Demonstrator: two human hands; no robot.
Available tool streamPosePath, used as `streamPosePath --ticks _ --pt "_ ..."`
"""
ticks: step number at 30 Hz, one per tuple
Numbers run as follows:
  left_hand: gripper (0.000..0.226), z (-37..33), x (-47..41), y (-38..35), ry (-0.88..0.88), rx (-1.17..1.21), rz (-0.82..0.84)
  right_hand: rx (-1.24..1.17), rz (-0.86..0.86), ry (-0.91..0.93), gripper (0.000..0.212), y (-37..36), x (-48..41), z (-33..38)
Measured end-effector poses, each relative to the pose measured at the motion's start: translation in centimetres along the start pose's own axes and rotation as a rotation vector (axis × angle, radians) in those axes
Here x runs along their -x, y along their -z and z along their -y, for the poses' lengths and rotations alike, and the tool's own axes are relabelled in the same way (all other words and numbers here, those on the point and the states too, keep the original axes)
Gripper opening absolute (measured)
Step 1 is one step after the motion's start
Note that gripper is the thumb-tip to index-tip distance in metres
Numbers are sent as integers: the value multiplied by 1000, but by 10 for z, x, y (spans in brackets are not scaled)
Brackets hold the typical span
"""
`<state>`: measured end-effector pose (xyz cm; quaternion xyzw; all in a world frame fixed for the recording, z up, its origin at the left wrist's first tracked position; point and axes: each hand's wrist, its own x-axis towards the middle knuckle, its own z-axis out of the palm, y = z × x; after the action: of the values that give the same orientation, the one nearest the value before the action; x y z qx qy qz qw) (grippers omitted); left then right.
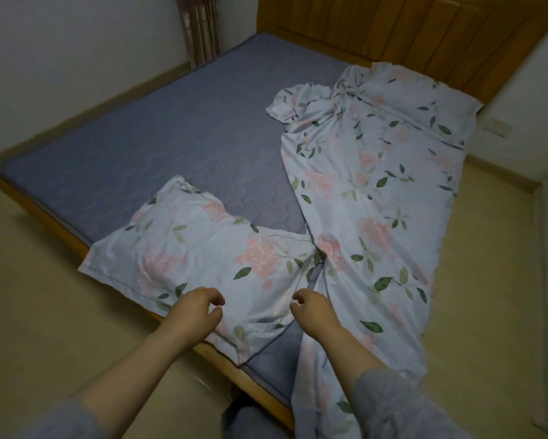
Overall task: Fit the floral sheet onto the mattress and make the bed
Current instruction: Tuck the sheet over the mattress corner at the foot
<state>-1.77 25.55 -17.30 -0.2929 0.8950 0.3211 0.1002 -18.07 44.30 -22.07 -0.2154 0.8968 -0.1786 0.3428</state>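
Both hands are free - left hand [199, 307] and right hand [313, 307] hang loosely curled, holding nothing. The sheet [377, 191] is bunched down the right side of the mattress [171, 147] - yank it across and it'll probably snag the pillow [187, 248] or slide off.

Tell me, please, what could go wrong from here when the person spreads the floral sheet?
First, the pale floral cotton sheet lies bunched and twisted along the right side of the grey-blue quilted mattress; pulling it now may tighten the twists rather than spread it. Second, the floral rectangular pillow overhangs the near edge and touches the sheet, so a tug might drag it onto the floor.
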Motion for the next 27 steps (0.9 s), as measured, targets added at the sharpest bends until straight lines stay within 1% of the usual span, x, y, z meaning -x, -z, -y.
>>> streamPosePath --ticks 5,9,12,15,17,18,20,22,23,24,25,27 --pt "24 48 -62 12 169 78 1 55 101 -15 44 -11 -83 36" --pt "29 90 -97 -1 311 210 7 97 172 -40 53 -28 -138 56" --pt "29 124 -126 -18 391 289 39 159 201 -50 61 -47 -184 67" --pt "22 151 -157 -33 471 341 25 184 189 -39 70 -68 -230 77" --pt "23 171 -177 -47 537 390 32 196 152 -54 83 -85 -261 80" --pt "27 177 -184 -52 578 439 39 204 138 -79 94 -90 -271 80" --pt "43 200 -198 -67 647 572 76 237 160 -158 117 -108 -296 78" --pt "59 212 -207 -77 731 722 85 272 149 -222 128 -117 -313 75" --pt "66 219 -212 -84 787 814 86 297 122 -237 127 -123 -320 74" --pt "76 225 -215 -90 841 921 79 326 103 -232 119 -126 -324 75" --pt "90 227 -219 -94 884 1026 73 354 105 -205 105 -127 -324 77" --pt "112 229 -222 -100 956 1161 62 357 166 -137 77 -130 -321 83"
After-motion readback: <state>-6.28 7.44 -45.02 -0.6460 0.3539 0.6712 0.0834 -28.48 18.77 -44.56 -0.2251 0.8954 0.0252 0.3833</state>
